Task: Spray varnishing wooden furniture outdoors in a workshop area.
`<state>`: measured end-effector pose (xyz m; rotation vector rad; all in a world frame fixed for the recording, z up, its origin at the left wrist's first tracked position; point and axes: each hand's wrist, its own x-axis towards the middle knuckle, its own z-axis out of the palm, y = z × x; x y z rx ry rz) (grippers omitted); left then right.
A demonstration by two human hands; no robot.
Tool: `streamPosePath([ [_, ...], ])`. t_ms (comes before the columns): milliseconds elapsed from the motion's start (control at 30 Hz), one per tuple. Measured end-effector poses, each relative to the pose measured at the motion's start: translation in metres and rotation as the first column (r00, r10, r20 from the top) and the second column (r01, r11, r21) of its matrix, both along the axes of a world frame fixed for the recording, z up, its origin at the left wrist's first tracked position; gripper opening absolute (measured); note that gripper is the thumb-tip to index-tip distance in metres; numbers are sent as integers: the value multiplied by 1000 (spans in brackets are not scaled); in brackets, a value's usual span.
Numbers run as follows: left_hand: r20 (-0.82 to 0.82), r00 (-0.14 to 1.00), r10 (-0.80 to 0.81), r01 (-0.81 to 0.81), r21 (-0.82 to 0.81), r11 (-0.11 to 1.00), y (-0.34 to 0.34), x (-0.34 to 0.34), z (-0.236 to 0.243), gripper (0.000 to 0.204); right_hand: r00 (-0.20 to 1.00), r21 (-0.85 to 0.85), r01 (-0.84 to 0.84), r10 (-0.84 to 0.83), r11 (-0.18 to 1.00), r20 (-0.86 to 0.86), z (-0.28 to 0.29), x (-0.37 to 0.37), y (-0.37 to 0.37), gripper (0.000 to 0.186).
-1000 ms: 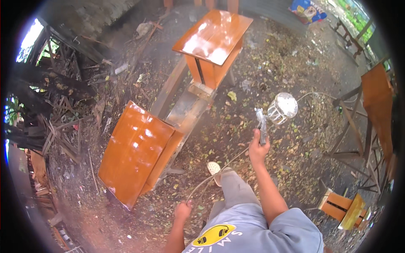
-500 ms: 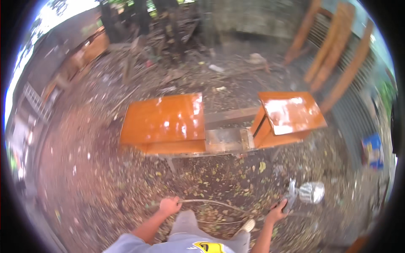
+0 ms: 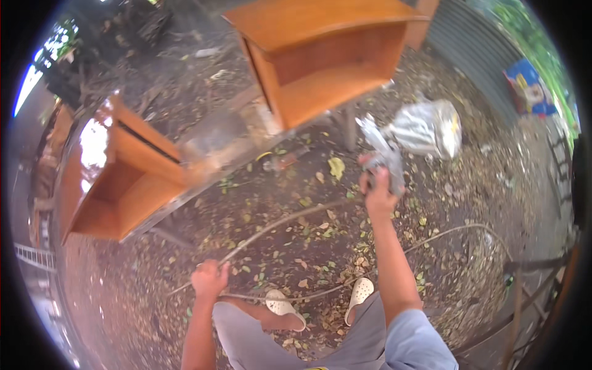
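Note:
My right hand grips a grey spray gun with a silver cylindrical cup at its front right. My left hand is closed on a pale hose that runs up toward the gun's handle. An orange varnished wooden cabinet with an open front stands at the top on a rough plank bench. A second, similar glossy cabinet, also open at the front, stands on the bench at the left.
Leaf-littered dirt ground lies below, with the hose looping near my sandaled feet. A corrugated sheet and a blue printed object are at the upper right. Wooden frames stand at the right, with scrap wood and debris at the upper left.
The view has turned and tilted; the cabinets now show their open fronts, nearer and higher in view. My right hand has risen with the gun toward the upper cabinet.

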<state>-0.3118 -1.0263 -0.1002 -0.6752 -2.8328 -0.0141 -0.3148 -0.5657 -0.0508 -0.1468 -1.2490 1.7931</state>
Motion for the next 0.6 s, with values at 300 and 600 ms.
streamPosePath([
  [300,-345,938,-13,39,70,997,52,-14,-84,23,979,249,35,17,968,-204,-88,-64,23,47],
  [600,-342,933,115,-75,130,989,60,4,-100,24,952,358,-75,174,931,-251,-114,-80,-2,46],
])
